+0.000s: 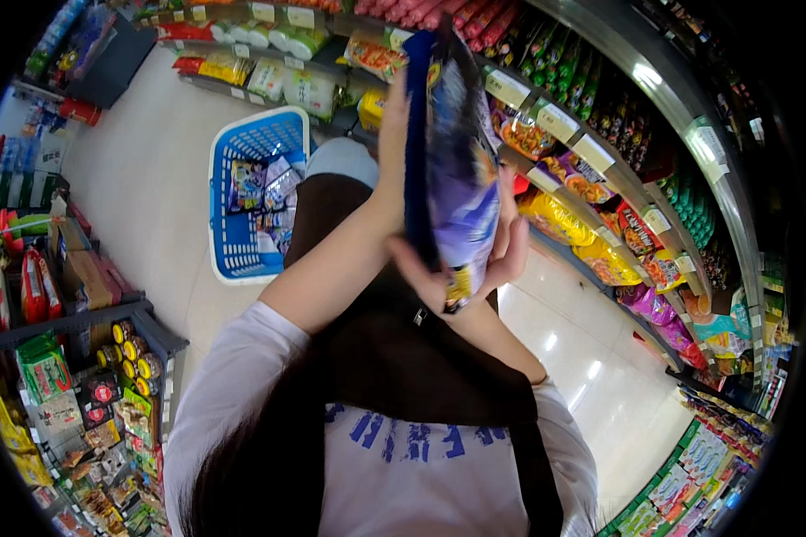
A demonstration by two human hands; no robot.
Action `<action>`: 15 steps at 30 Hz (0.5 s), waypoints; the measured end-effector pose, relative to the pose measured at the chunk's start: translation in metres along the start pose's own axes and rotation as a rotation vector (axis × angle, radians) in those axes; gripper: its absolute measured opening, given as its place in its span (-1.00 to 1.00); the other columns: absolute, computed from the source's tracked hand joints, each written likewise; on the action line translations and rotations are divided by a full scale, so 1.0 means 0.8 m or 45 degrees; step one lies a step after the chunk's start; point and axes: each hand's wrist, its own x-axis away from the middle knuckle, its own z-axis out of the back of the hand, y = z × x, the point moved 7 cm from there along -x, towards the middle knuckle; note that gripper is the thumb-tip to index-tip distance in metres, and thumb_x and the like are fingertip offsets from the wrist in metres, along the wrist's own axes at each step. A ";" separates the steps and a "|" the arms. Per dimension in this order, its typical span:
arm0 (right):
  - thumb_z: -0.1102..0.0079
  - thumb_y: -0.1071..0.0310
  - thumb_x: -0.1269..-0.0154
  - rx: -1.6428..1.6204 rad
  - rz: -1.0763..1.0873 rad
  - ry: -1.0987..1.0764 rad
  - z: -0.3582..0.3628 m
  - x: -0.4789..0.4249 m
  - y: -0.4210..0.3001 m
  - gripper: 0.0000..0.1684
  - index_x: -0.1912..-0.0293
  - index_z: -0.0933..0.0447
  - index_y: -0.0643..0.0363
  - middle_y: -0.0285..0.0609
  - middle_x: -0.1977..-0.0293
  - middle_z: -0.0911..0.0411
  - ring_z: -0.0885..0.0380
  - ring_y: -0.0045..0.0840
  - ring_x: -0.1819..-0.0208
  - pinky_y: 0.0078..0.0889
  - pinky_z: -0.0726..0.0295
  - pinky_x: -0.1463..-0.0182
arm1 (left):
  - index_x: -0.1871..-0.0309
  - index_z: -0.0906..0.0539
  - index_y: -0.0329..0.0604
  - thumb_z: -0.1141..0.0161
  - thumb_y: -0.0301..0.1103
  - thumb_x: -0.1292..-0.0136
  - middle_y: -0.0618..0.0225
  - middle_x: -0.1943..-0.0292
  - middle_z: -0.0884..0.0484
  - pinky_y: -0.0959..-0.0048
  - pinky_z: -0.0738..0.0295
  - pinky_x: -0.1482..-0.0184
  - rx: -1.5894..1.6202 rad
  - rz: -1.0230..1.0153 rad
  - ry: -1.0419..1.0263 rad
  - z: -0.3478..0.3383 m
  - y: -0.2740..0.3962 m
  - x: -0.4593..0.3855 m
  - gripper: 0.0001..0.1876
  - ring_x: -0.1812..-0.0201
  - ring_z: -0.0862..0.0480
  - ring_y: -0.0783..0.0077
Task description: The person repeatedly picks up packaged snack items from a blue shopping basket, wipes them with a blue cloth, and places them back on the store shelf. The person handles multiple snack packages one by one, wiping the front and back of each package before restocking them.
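Observation:
Upright before my chest is a glossy purple, black and dark-blue plastic packet (463, 181), blurred in places; whether it is one packet or several together I cannot tell. My left hand (392, 144) lies along its dark-blue left edge, the fingers partly hidden behind it. Around the lower right part my right hand (507, 258) is closed, its thumb on the near left side. On the floor to the left, beside my knee, stands a blue plastic shopping basket (258, 274) with a white rim. Several shiny purple and dark packets (247, 186) lie in it.
Curved store shelving (635, 158) with price tags runs ahead and to the right. It holds yellow noodle packets (556, 218) and rows of wrapped sausages (561, 64). A snack rack (149, 319) with lidded jars (134, 349) stands at the left. Pale tiled floor (154, 161) lies between.

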 end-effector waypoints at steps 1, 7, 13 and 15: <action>-0.24 0.39 0.19 -0.143 -0.276 -0.082 0.005 0.008 0.016 -0.10 -0.10 0.11 0.22 0.23 0.13 -0.26 -0.22 -0.07 0.04 -0.19 -0.14 -0.03 | 0.16 -0.36 -0.29 0.20 -0.35 -0.19 0.33 0.29 -0.45 0.64 -0.31 0.22 -0.005 0.002 0.043 0.004 -0.003 -0.004 -0.76 0.31 -0.44 0.60; -0.10 0.54 0.09 -0.718 -1.090 0.084 0.043 0.020 0.067 -0.62 0.17 -0.31 0.28 -0.23 0.31 -0.42 -0.40 -0.63 0.30 -0.63 -0.34 0.20 | 0.07 -0.28 -0.15 0.19 -0.24 -0.19 0.33 0.34 -0.41 0.58 -0.37 0.35 -0.336 0.090 0.434 0.065 -0.019 -0.027 -0.71 0.38 -0.43 0.52; 0.13 0.21 -0.03 -1.226 -1.319 0.555 0.087 0.032 0.102 -0.45 -0.02 -0.08 0.20 -0.13 0.07 -0.24 -0.25 -0.36 0.04 -0.23 -0.21 -0.01 | 0.17 -0.39 -0.19 0.20 -0.25 -0.14 0.10 0.17 -0.39 0.22 -0.17 0.02 -1.525 0.642 -1.394 0.034 -0.061 0.042 -0.72 0.08 -0.34 0.16; 0.13 0.20 -0.02 -1.316 -1.305 0.524 0.088 0.024 0.103 -0.44 -0.02 -0.08 0.20 -0.13 0.08 -0.25 -0.25 -0.36 0.04 -0.22 -0.22 0.00 | 0.03 -0.34 -0.07 0.17 -0.15 -0.12 0.22 -0.02 -0.26 0.14 0.05 -0.10 -2.020 0.309 -1.710 0.035 -0.056 0.098 -0.64 -0.08 -0.20 0.13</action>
